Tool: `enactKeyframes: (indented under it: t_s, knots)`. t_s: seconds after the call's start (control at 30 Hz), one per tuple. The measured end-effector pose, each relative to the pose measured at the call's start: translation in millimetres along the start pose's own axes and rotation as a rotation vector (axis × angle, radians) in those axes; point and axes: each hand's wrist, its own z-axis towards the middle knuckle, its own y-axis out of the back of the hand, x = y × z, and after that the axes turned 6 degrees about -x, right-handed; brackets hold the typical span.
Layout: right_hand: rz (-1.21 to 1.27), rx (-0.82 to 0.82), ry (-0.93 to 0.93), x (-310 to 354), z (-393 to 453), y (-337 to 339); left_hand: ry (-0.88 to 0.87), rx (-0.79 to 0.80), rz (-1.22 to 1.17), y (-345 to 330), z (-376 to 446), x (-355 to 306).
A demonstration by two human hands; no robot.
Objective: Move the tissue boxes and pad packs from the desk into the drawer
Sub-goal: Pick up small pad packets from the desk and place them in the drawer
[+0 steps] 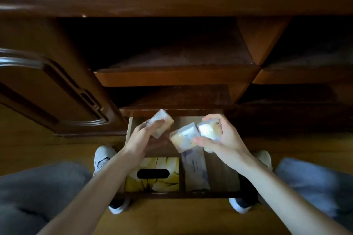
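Observation:
Below me the drawer is pulled open. A yellow flower-print tissue box with a dark oval slot lies in its near left part. Beside it on the right lies a long white-and-purple pack. Above the drawer's far left, my left hand grips a small pale pad pack. My right hand is shut on two similar small packs, side by side, above the drawer's middle.
Dark wooden desk fills the top of the view, with open shelves under it and a carved cabinet door at left. My knees and white shoes flank the drawer on a wooden floor.

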Motion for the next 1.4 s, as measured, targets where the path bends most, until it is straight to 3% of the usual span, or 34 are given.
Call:
enactKeyframes:
  t_s: [0.1, 0.17, 0.4, 0.6, 0.7, 0.8, 0.93, 1.27, 1.4]
  knots:
    - [-0.151, 0.003, 0.081, -3, -6, -9, 0.231, 0.234, -0.023, -9, -5, 16]
    - [-0.115, -0.061, 0.087, -5, -8, -14, 0.316, 0.323, -0.073, -13, -6, 25]
    - [-0.112, -0.097, 0.099, -5, -5, -22, 0.25, 0.434, -0.209, -10, -2, 38]
    - [0.083, -0.119, -0.063, -10, -10, -26, 0.096, 0.271, -0.347, -13, 6, 46]
    - [-0.046, -0.053, -0.128, -13, -12, -27, 0.061, 0.207, -0.343, -13, 6, 48]
    - [-0.153, -0.125, -0.158, -14, -11, -29, -0.058, 0.234, -0.201, -21, -2, 53]
    - [0.054, -0.224, -0.174, -10, -14, -31, -0.25, 0.204, -0.006, -28, -10, 57]
    - [0.161, -0.1, -0.228, -4, -13, -40, -0.181, 0.22, -0.034, -23, -8, 51]
    - [0.183, 0.0, -0.158, -10, -13, -39, -0.138, 0.2, -0.035, -24, -10, 49]
